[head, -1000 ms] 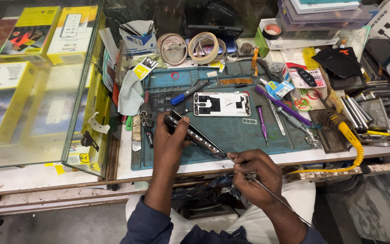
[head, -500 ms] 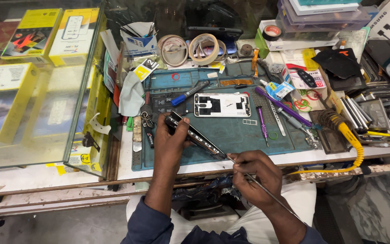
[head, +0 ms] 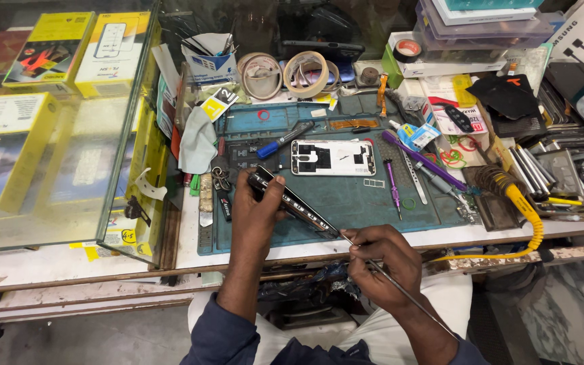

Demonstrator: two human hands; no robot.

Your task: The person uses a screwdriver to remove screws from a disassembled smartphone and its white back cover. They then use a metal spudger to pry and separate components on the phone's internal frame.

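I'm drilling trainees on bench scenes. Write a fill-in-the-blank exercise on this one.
1. The left hand holds a dark phone on its ____.
2. The right hand works a thin metal tool at the phone's ____ end.
3. The opened white phone back lies on a ____ mat.
4. The soldering iron has a ____ cable.

Missing words: edge; lower; blue; yellow

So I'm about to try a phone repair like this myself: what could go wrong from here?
Three risks stand out. The left hand holds the dark phone tilted on edge above the blue mat; it could slip and drop. The thin tool in the right hand meets the phone's lower end, so a slip might scratch it or jab the fingers. The opened white phone frame and purple screwdriver lie close by, so a sudden movement might knock them.
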